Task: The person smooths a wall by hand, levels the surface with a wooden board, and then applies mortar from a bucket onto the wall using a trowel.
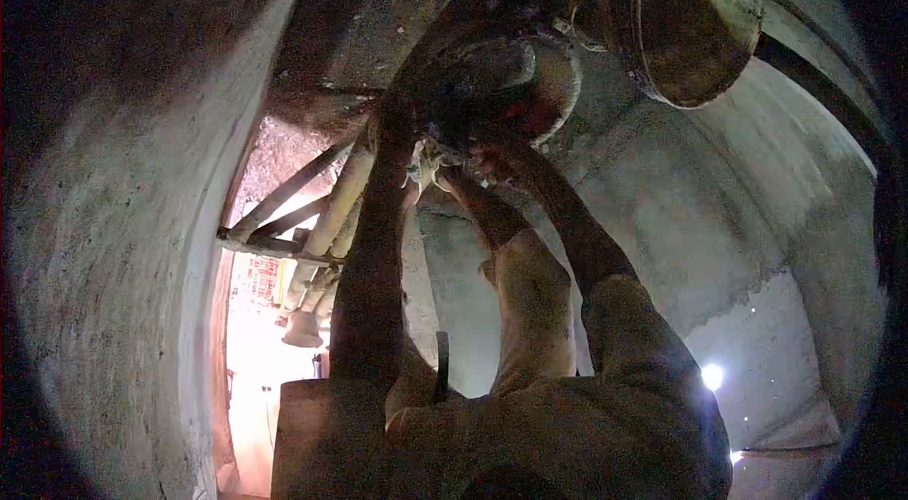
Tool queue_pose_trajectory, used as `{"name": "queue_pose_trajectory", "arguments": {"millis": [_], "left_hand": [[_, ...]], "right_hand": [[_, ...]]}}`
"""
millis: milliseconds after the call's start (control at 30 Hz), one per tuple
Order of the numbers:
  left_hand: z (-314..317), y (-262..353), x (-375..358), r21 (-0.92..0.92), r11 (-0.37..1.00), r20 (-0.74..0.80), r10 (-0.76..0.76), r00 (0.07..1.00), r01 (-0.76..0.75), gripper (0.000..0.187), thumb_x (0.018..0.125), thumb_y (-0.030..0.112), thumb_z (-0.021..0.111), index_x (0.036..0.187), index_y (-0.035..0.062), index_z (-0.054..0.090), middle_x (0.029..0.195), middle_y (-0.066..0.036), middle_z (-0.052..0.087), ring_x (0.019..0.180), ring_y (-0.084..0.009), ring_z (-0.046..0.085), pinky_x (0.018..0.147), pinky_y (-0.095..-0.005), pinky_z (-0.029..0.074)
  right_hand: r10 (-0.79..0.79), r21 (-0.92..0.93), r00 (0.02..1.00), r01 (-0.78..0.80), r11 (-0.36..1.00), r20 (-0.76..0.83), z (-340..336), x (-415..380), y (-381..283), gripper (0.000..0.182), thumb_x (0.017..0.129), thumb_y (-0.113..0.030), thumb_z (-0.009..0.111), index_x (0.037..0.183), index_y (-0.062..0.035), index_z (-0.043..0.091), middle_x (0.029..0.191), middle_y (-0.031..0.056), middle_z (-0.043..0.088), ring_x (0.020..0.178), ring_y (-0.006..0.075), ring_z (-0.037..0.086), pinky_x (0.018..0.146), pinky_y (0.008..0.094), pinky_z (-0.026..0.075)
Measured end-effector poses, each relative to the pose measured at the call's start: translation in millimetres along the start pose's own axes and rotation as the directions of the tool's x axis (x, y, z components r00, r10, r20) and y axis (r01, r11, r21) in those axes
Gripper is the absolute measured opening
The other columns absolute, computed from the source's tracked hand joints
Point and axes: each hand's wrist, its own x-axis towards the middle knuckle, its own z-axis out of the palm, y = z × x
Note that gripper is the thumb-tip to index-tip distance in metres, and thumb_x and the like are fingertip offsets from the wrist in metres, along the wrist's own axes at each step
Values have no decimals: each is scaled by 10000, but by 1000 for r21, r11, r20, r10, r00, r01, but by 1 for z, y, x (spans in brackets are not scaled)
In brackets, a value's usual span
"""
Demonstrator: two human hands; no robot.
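**Desk:** Rust-brown metal overhead. What is it, and where does it sit?

**Photographer:** One round hub [497, 79], dark and grimy with a reddish patch, fixed near the top of the frame, above the person who reaches up to it. Both bare hands meet at its lower edge.

**Desk:** What are the hands doing?

**Photographer:** The right hand [494, 159] is pressed up against the hub's underside, and the left hand [452, 176] is just beside it, next to a pale piece [423, 169] hanging below the rim. I cannot tell if the fingers are spread or pinching, because the shadow swallows them.

**Desk:** How far along does the job look?

**Photographer:** By my reading it is mid-way. The hub is in place on its mount and nothing loose shows in either hand, so whatever is being fitted or freed there looks unfinished (a judgement, not a sighting).

**Desk:** Give me the count, working outward.

**Photographer:** One hub, two hands and two forearms with rolled sleeves. One dark column [374, 245] rises just left of the arms, and I cannot tell if it is a shaft or a limb. One bigger drum [695, 27] sits up to the right of the hub. About four pipes [331, 216] slant away on the left. One rough grey wall [113, 245] curves round everything. One bright opening [253, 358] shows low left, and one small light spot [712, 375] low right.
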Motion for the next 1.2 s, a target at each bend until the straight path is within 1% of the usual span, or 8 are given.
{"name": "queue_pose_trajectory", "arguments": {"millis": [167,300,400,500,600,767,1067,1200], "left_hand": [[-6,-5,-10,102,993,-16,57,998,-55,680,853,426,696,1377,53,477,1320,-193,567,1195,-356,560,945,-428,494],[-10,-17,-20,241,964,-10,116,993,-111,660,822,406,724,1340,47,529,1283,-197,605,1192,-375,563,990,-424,469],[-19,5,-8,87,992,47,91,995,-95,644,818,424,720,1309,38,562,1283,-201,613,1190,-381,567,998,-430,461],[-16,-24,18,436,837,-58,393,918,-331,639,866,365,696,1356,10,490,1202,-191,627,1015,-332,636,851,-431,527],[-4,-28,-12,620,667,-11,535,845,-414,638,898,325,680,1386,-9,442,1148,-184,636,899,-299,683,753,-432,571],[-23,53,-15,-168,986,-53,-10,999,1,496,922,293,634,1300,-14,537,1012,-195,681,875,-341,674,759,-493,534],[-9,7,-27,60,997,-89,50,995,-45,487,943,254,575,1353,4,499,1182,-208,610,1028,-351,616,877,-468,485],[-16,-19,-30,91,994,-47,65,997,-61,486,952,237,549,1377,12,483,1258,-214,578,1097,-355,591,929,-457,464]], "right_hand": [[-318,560,665,-182,808,676,-6,10,-1,196,1002,-194,540,1041,-12,603,701,22,560,513,82,505,452,236,431],[-484,567,793,219,794,371,-37,-6,-1,230,961,-184,569,1102,-3,581,752,89,591,570,174,559,504,321,467],[-733,-325,622,658,680,-274,-68,-17,22,283,930,-177,590,1147,4,565,789,139,614,613,243,600,543,385,495],[-968,-974,252,221,49,8,-58,-68,31,350,900,-170,612,1192,11,548,827,189,638,656,312,640,582,449,522],[-892,-994,444,-24,-111,89,-51,-93,2,408,874,-143,625,1243,-3,521,828,229,654,707,368,677,623,506,538],[-857,-982,500,185,-34,123,-64,11,-11,442,861,-127,630,1274,-27,505,831,231,656,741,376,682,647,519,533],[-495,-494,854,502,710,157,-21,-13,27,495,839,-145,646,1302,-43,504,909,218,657,774,368,672,671,513,528],[-696,-784,709,493,376,112,-14,-53,19,518,829,-153,653,1314,-50,504,944,212,658,789,364,667,682,511,525]]}}
